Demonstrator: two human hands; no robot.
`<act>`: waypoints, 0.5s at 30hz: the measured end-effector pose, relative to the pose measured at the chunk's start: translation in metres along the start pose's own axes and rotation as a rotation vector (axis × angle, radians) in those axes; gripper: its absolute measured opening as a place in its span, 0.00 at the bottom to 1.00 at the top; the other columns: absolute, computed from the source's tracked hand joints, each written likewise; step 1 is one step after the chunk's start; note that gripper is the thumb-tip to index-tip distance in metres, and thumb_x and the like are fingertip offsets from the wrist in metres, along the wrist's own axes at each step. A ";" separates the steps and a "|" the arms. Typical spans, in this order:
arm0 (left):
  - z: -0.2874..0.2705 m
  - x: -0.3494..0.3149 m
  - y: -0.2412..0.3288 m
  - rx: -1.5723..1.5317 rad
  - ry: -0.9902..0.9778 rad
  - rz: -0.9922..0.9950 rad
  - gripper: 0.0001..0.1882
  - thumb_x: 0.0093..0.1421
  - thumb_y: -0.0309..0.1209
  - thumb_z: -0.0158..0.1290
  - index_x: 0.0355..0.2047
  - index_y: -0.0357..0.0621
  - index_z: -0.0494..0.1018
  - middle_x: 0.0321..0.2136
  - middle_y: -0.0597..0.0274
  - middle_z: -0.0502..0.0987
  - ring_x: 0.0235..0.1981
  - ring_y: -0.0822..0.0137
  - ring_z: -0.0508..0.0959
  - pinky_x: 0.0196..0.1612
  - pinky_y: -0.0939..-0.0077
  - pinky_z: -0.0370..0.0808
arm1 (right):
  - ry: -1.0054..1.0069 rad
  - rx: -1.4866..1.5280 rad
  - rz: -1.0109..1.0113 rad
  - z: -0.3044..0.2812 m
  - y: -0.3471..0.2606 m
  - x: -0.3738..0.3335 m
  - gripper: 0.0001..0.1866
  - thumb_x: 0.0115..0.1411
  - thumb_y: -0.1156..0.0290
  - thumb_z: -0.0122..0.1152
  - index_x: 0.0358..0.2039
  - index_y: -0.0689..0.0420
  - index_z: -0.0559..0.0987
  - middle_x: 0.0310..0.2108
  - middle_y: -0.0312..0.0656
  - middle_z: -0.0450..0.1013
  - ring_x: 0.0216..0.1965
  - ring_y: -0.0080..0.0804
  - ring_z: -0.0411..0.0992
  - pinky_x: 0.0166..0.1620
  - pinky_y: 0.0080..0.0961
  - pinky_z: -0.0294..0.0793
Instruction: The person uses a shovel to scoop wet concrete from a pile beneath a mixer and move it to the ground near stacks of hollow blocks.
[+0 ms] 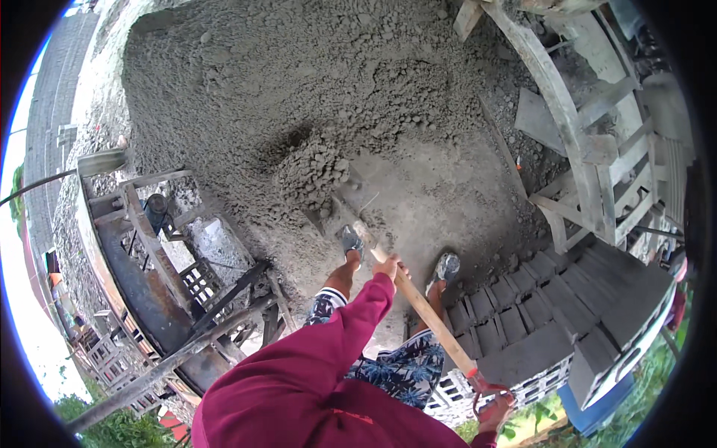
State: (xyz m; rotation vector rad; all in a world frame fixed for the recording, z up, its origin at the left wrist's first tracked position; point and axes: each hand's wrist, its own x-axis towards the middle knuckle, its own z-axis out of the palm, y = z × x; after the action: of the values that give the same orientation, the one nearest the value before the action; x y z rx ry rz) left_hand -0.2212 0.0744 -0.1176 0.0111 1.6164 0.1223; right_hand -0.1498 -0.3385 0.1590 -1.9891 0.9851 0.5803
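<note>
A long shovel (429,313) with a wooden shaft and a red grip slants across in front of me. My left hand (390,266) is wrapped round the shaft at about its middle. My right hand (496,412) is closed on the red grip at the near right end. The blade is mostly covered by a heap of crumbly damp grey mix (312,178), at the near edge of a large grey pile (299,82). How far the blade sits in the pile, I cannot tell.
My feet stand on dusty ground (441,187). On the right are stacked grey blocks (515,310) and a wooden frame (586,172). On the left stands a worn workbench (146,287) with timber bars. A loose board (539,119) lies at the far right.
</note>
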 end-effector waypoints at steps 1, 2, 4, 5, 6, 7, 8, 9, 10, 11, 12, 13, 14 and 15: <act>-0.019 0.001 0.019 -0.020 0.025 0.057 0.09 0.58 0.30 0.53 0.33 0.39 0.67 0.20 0.56 0.69 0.16 0.58 0.73 0.21 0.56 0.74 | -0.042 -0.005 0.003 0.026 -0.019 -0.004 0.13 0.47 0.67 0.56 0.35 0.56 0.74 0.18 0.32 0.64 0.15 0.23 0.63 0.17 0.20 0.65; -0.040 0.007 0.041 0.012 0.098 0.199 0.12 0.59 0.31 0.54 0.36 0.38 0.66 0.21 0.53 0.71 0.16 0.57 0.74 0.19 0.58 0.75 | -0.197 0.001 0.164 0.036 -0.024 0.009 0.10 0.48 0.70 0.56 0.33 0.57 0.76 0.19 0.34 0.68 0.15 0.24 0.65 0.16 0.20 0.64; -0.066 0.012 0.082 0.026 0.239 0.406 0.15 0.60 0.32 0.53 0.40 0.34 0.64 0.21 0.52 0.72 0.18 0.58 0.76 0.20 0.60 0.76 | -0.342 -0.118 0.312 0.078 -0.019 0.049 0.08 0.51 0.68 0.58 0.32 0.55 0.75 0.18 0.34 0.67 0.15 0.23 0.65 0.15 0.22 0.64; -0.073 0.007 0.107 0.221 0.312 0.537 0.18 0.58 0.34 0.54 0.41 0.31 0.64 0.25 0.48 0.74 0.20 0.56 0.78 0.20 0.59 0.77 | -0.502 -0.076 0.379 0.102 -0.019 0.068 0.08 0.52 0.65 0.58 0.32 0.53 0.75 0.17 0.33 0.66 0.14 0.24 0.64 0.16 0.23 0.65; -0.081 0.008 0.137 0.376 0.485 0.593 0.22 0.56 0.34 0.56 0.43 0.31 0.64 0.29 0.45 0.75 0.22 0.56 0.78 0.21 0.61 0.76 | -0.689 -0.032 0.441 0.131 -0.016 0.094 0.08 0.54 0.61 0.57 0.32 0.50 0.74 0.17 0.33 0.64 0.14 0.26 0.64 0.16 0.24 0.67; -0.082 -0.005 0.151 0.546 0.664 0.616 0.26 0.53 0.35 0.58 0.45 0.30 0.63 0.34 0.42 0.76 0.24 0.56 0.79 0.21 0.62 0.76 | -0.835 0.008 0.205 0.139 -0.010 0.106 0.09 0.54 0.60 0.57 0.31 0.49 0.75 0.17 0.34 0.66 0.14 0.27 0.65 0.17 0.26 0.67; -0.080 -0.021 0.160 0.454 0.492 0.822 0.27 0.52 0.36 0.60 0.46 0.33 0.63 0.32 0.45 0.76 0.24 0.57 0.79 0.21 0.62 0.76 | -0.964 0.057 -0.038 0.143 -0.006 0.118 0.09 0.55 0.58 0.57 0.30 0.48 0.75 0.18 0.36 0.67 0.13 0.28 0.65 0.17 0.28 0.68; -0.061 -0.056 0.159 0.532 0.439 0.838 0.26 0.51 0.36 0.61 0.45 0.36 0.64 0.32 0.48 0.76 0.25 0.57 0.79 0.21 0.62 0.76 | -1.047 0.156 0.444 0.147 -0.015 0.140 0.11 0.55 0.56 0.57 0.30 0.49 0.74 0.18 0.37 0.68 0.13 0.30 0.65 0.17 0.29 0.69; -0.053 -0.080 0.161 0.481 0.566 0.850 0.25 0.52 0.36 0.61 0.44 0.38 0.65 0.31 0.50 0.75 0.25 0.58 0.78 0.21 0.63 0.77 | -1.144 0.270 0.909 0.158 -0.040 0.161 0.13 0.55 0.54 0.57 0.30 0.50 0.74 0.17 0.38 0.68 0.13 0.31 0.66 0.17 0.30 0.70; -0.046 -0.101 0.166 0.427 0.691 0.866 0.24 0.52 0.35 0.62 0.44 0.40 0.65 0.31 0.51 0.75 0.25 0.58 0.78 0.21 0.63 0.77 | -1.145 0.307 0.898 0.152 -0.051 0.167 0.13 0.55 0.54 0.57 0.30 0.50 0.74 0.17 0.38 0.68 0.13 0.31 0.66 0.17 0.30 0.70; -0.039 -0.129 0.162 0.349 0.550 0.853 0.22 0.52 0.35 0.61 0.43 0.41 0.66 0.31 0.52 0.75 0.26 0.58 0.78 0.23 0.61 0.78 | -1.122 0.268 0.734 0.142 -0.055 0.168 0.14 0.54 0.53 0.57 0.30 0.51 0.74 0.17 0.38 0.68 0.13 0.32 0.66 0.18 0.30 0.70; -0.033 -0.151 0.154 0.270 0.417 0.828 0.20 0.53 0.35 0.59 0.42 0.41 0.66 0.32 0.54 0.75 0.27 0.57 0.77 0.25 0.59 0.78 | -1.090 0.222 0.578 0.133 -0.061 0.166 0.16 0.54 0.53 0.58 0.29 0.52 0.73 0.17 0.38 0.68 0.14 0.33 0.67 0.18 0.30 0.70; -0.035 -0.164 0.148 0.284 0.436 0.836 0.20 0.53 0.35 0.59 0.42 0.41 0.66 0.32 0.54 0.75 0.27 0.57 0.77 0.25 0.59 0.78 | -1.030 0.242 0.637 0.122 -0.109 0.134 0.14 0.53 0.56 0.57 0.28 0.55 0.73 0.16 0.38 0.67 0.14 0.33 0.67 0.19 0.30 0.70; -0.016 -0.168 0.142 0.182 0.310 0.736 0.17 0.54 0.34 0.58 0.41 0.42 0.67 0.30 0.56 0.73 0.24 0.58 0.76 0.25 0.58 0.77 | -1.011 0.275 0.636 0.101 -0.110 0.136 0.14 0.53 0.56 0.57 0.28 0.55 0.73 0.16 0.38 0.67 0.14 0.33 0.67 0.19 0.30 0.70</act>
State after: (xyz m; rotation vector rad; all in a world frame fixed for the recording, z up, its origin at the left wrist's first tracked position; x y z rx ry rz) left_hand -0.2387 0.2005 0.0620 0.7625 1.8591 0.5637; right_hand 0.0149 -0.2740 0.0616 -0.8665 0.9230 1.5018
